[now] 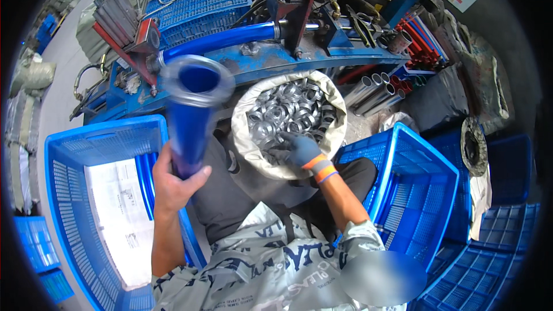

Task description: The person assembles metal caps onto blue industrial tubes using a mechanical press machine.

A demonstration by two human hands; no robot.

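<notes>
My left hand (175,184) is wrapped round the lower part of a blue tube (187,129), held upright and tilted a little. A silvery metal ring (216,99) sits round the tube's top end, nearest the camera and slightly blurred. My right hand (304,152), in a grey glove with an orange cuff, reaches into a white sack (243,141) between my knees. Its fingers are stretched out and apart, touching the loose metal rings (291,103) that fill the sack. I see no ring lifted in them.
A blue crate (63,196) with paper and blue tubes stands left; another blue crate (423,167) stands right. Ahead, a blue machine bench (253,63) carries a second blue tube (222,40) between red-framed fixtures. Bare metal tubes (368,92) lie beyond the sack.
</notes>
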